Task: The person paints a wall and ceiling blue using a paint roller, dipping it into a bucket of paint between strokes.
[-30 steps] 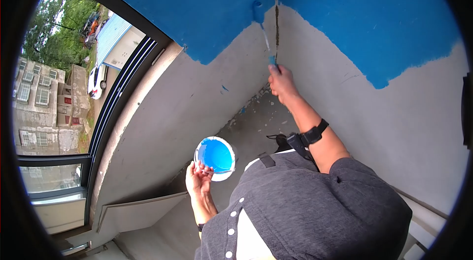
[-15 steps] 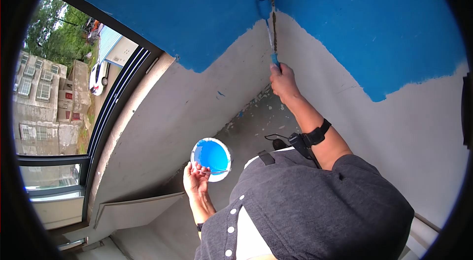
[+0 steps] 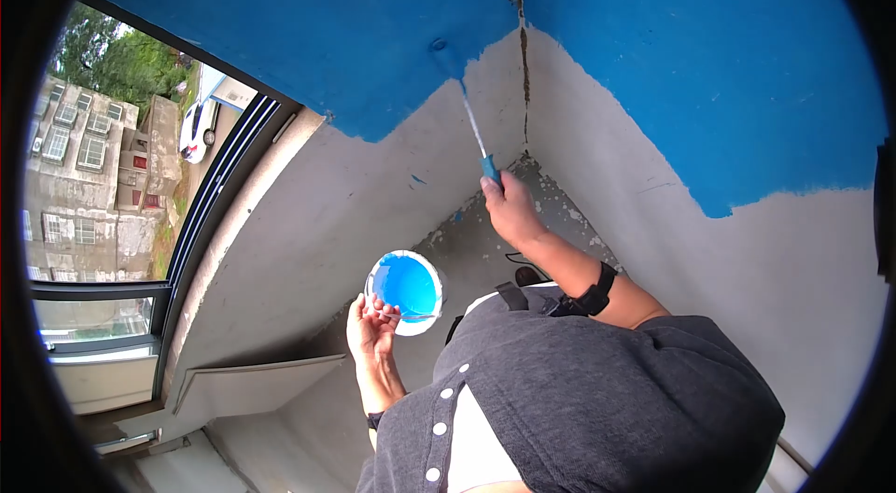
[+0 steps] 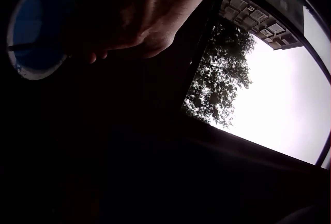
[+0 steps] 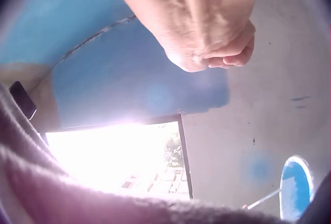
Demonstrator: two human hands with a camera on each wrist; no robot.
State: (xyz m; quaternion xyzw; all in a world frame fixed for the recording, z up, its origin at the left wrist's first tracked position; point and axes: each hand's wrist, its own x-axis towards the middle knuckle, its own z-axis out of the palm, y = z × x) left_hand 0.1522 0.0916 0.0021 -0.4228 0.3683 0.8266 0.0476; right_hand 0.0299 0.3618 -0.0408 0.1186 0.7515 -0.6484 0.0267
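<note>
My right hand [image 3: 511,213] grips the blue handle of a small paint roller [image 3: 487,166], thumb along the handle. Its thin pale rod runs up to the roller head [image 3: 439,47], which lies over the blue paint on the left wall close to the paint's lower edge. Lower down, my left hand [image 3: 371,330] holds a white bucket [image 3: 416,328] of blue paint by its near side, fingertips curled at the rim and wire handle. The bucket [image 4: 32,75] shows dimly in the left wrist view. In the right wrist view the roller is hidden behind the right hand [image 5: 207,32].
Two walls meet at a cracked corner [image 3: 525,73], blue above and bare grey below. A window [image 3: 103,292] with a dark frame and pale sill is on the left. A board [image 3: 252,386] leans low against the wall; paint flecks mark the floor [image 3: 551,194].
The roller head has moved left, from beside the corner crack to further along the left wall. My right hand has come down and slightly left with it. The bucket stays almost in place.
</note>
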